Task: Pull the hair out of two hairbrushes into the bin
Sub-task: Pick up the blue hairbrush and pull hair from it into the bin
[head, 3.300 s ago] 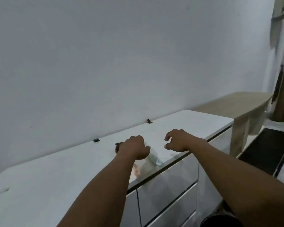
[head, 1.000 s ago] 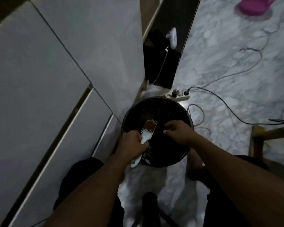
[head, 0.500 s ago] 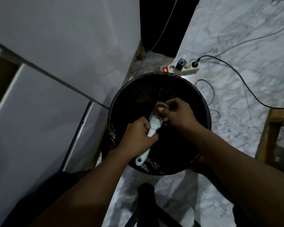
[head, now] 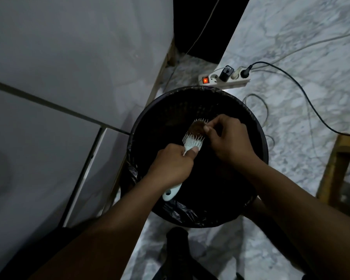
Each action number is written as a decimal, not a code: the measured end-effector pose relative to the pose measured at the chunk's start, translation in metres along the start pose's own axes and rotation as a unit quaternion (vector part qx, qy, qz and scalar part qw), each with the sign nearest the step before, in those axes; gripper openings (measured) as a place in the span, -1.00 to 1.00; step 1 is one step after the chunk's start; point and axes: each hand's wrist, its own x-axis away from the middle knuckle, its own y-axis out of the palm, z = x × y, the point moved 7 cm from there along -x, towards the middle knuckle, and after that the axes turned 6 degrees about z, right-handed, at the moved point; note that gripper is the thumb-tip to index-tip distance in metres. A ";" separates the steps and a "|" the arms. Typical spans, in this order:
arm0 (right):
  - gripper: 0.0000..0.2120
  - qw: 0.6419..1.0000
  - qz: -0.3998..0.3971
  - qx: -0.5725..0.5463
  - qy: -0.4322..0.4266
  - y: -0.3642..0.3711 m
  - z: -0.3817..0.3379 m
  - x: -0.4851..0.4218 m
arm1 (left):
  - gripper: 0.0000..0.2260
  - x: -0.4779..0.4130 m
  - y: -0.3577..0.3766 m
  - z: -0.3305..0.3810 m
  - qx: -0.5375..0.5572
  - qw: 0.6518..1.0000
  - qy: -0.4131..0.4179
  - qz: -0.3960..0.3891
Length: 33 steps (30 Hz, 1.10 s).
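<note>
2 bare forearms enter from the lower edge of the frame, each uncovered from elbow region to wrist, with no sleeve, watch, band or ring visible on either. The left hand (head: 171, 165) and the right hand (head: 229, 139) are both ungloved, with short, unpainted nails visible on the thumb and fingers. Dark clothing shows at the lower left, below the left forearm; its type cannot be determined in the low light.

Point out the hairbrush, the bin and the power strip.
hairbrush (head: 192, 140), head view, on the bristled pad.
bin (head: 259, 130), head view, on the right rim.
power strip (head: 214, 80), head view, on the white body beside the lit switch.
</note>
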 end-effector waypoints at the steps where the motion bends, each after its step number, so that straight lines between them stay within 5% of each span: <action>1: -0.91 1.000 -0.002 0.008 -0.023 -0.001 -0.002 0.002 | -0.55 0.000 -0.001 0.001 -0.014 1.000 0.001 0.006; 7: -0.92 0.997 0.018 0.003 -0.072 -0.004 -0.006 0.007 | -0.63 0.000 -0.002 0.000 -0.072 0.996 0.010 0.043; 12: -0.58 0.978 0.001 -0.184 0.099 0.000 0.012 0.001 | -0.74 0.002 -0.003 0.009 -0.110 0.987 0.090 0.073; 16: -0.89 0.987 0.041 -0.120 0.097 -0.005 0.016 -0.001 | -0.76 0.013 0.001 0.017 -0.174 0.972 0.129 0.095; 18: -0.87 0.985 0.054 -0.122 0.112 -0.006 0.022 -0.001 | -0.75 0.013 0.002 0.018 -0.185 0.968 0.132 0.102; 26: -0.88 0.900 0.025 -0.358 0.248 0.007 0.023 0.003 | -0.72 0.006 -0.007 0.016 -0.124 0.979 0.106 0.119; 29: -0.65 0.950 0.018 -0.273 0.152 0.002 0.013 0.000 | -0.75 0.012 -0.006 0.023 -0.169 0.968 0.135 0.131; 33: -0.84 0.982 0.075 -0.152 0.085 -0.011 0.010 -0.001 | -0.73 0.015 -0.002 0.025 -0.178 0.967 0.141 0.118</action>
